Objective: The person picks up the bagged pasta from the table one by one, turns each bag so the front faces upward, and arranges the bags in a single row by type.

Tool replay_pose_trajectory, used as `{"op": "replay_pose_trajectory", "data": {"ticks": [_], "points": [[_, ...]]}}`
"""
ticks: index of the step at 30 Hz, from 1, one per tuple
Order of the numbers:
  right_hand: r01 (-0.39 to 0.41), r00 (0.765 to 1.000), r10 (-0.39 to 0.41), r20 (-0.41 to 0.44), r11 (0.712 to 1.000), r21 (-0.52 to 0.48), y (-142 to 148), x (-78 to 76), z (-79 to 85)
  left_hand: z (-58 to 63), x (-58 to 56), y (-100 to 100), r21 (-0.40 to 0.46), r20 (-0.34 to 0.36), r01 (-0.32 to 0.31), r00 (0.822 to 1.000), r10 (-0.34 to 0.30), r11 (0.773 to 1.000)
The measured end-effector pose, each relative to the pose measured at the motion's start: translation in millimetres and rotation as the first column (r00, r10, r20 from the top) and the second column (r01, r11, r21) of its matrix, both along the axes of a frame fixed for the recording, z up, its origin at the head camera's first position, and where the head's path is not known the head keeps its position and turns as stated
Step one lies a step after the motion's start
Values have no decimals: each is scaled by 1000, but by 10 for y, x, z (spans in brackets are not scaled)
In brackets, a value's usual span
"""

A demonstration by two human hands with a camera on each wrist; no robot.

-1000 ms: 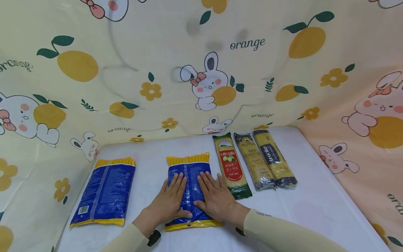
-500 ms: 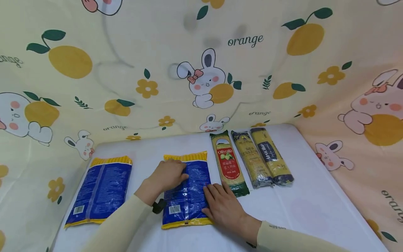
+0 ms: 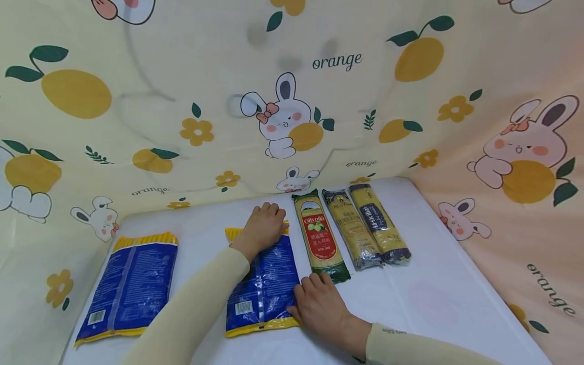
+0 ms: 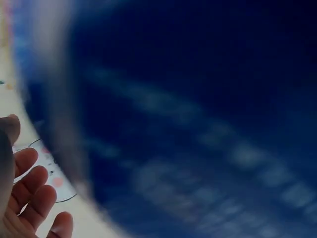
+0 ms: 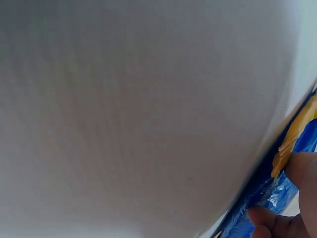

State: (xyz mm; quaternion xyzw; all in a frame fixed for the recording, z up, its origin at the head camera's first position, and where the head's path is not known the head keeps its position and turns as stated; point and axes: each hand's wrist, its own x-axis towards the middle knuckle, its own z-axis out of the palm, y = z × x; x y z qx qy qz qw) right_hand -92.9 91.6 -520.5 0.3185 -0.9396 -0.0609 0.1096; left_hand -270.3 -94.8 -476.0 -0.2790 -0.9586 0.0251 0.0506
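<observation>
A blue packet (image 3: 274, 274) with yellow ends and a barcode lies flat on the table, back side up. My left hand (image 3: 264, 225) is over its far end, fingers loosely bent; the left wrist view shows those fingers (image 4: 42, 198) holding nothing, with the blue packet (image 4: 173, 114) blurred close by. At the packet's near right corner, my right hand (image 3: 317, 304) grips the edge with bent fingers. In the right wrist view its thumb (image 5: 302, 168) is on the yellow end and fingertips (image 5: 262, 218) touch the blue film.
A similar blue packet (image 3: 130, 289) lies at the left. Right of the middle packet are a green-ended Olivoilà pasta pack (image 3: 319, 233) and two more long pasta packs (image 3: 353, 230), (image 3: 378, 223), side by side on the white table (image 3: 433, 294). A printed curtain (image 3: 205, 76) stands behind.
Both hands lay flat on the middle packet. The left has moved to its far end with fingers bending; the right has slid to the near right edge and curled its fingers.
</observation>
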Motion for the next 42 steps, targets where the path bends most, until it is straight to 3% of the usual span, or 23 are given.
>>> {"op": "replay_pose_trajectory", "data": {"ticks": [7, 14, 18, 28, 32, 37, 42], "points": [[4, 1000, -6, 27, 998, 55, 39, 42, 25, -60, 33, -27, -87, 62, -23, 998, 29, 996], [0, 999, -4, 53, 997, 75, 55, 55, 56, -83, 31, -23, -112, 148, -62, 986, 78, 992], [-5, 998, 1, 59, 998, 63, 36, 52, 51, -85, 46, -31, -127, 158, -62, 984, 82, 990], [25, 993, -29, 114, 999, 33, 8, 35, 17, -88, 82, -130, -86, 86, -70, 993, 77, 994], [81, 980, -77, 183, 997, -14, -7, 24, 7, -24, 137, -170, -49, 46, -63, 997, 65, 997], [168, 944, -137, 300, 983, -79, -23, 7, 7, 83, 199, -202, -2, 11, -37, 999, 37, 999], [175, 938, -112, 327, 970, -169, -17, -21, 40, 238, 244, -264, 79, -69, 3, 998, 3, 997]]}}
